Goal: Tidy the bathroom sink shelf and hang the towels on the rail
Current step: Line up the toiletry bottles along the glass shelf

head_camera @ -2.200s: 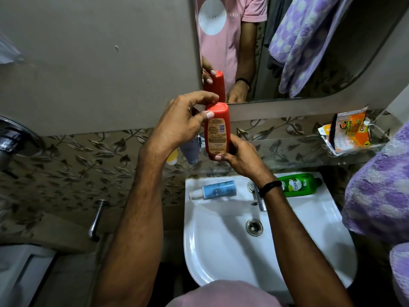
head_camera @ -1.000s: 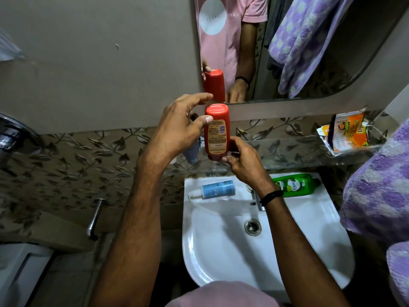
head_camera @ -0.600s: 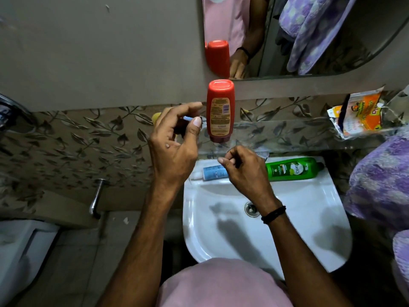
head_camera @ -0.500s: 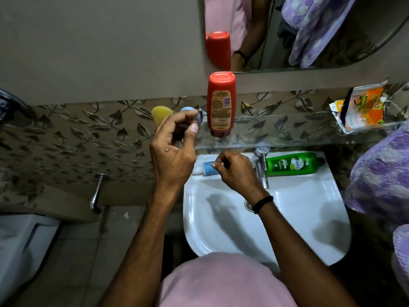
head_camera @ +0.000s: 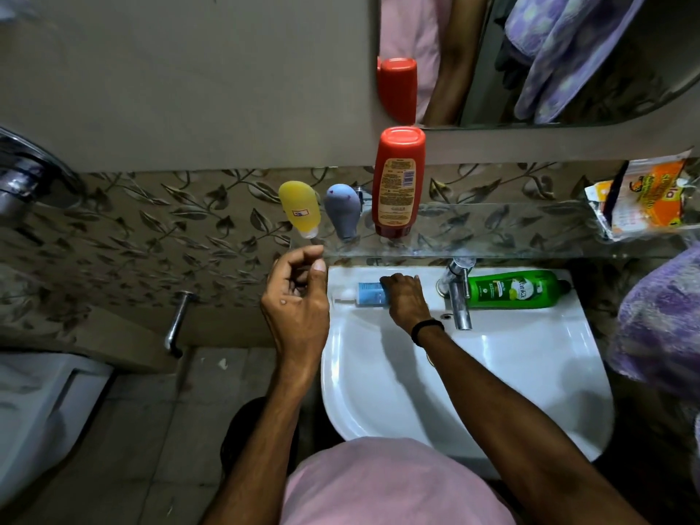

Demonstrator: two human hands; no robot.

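Observation:
On the glass shelf (head_camera: 511, 236) above the sink stand a red bottle (head_camera: 397, 183), a small grey-blue bottle (head_camera: 342, 210) and a yellow bottle (head_camera: 300, 210). A blue tube (head_camera: 369, 293) lies on the back ledge of the white sink (head_camera: 511, 373), and my right hand (head_camera: 405, 297) is closing over its right end. Just below the shelf's left end, my left hand (head_camera: 299, 293) hangs half curled and holds nothing. A green bottle (head_camera: 515, 289) lies on its side right of the tap (head_camera: 458, 293). A purple towel (head_camera: 663, 323) shows at the right edge.
An orange packet (head_camera: 651, 198) lies at the right end of the shelf. The mirror (head_camera: 530, 58) above reflects the red bottle and hanging purple towels. A wall tap (head_camera: 176, 323) and a white toilet cistern (head_camera: 34, 411) are at the left.
Both hands let go of the red bottle, which now stands on the shelf. My right hand dropped to the blue tube on the sink; my left hand lowered away from the shelf.

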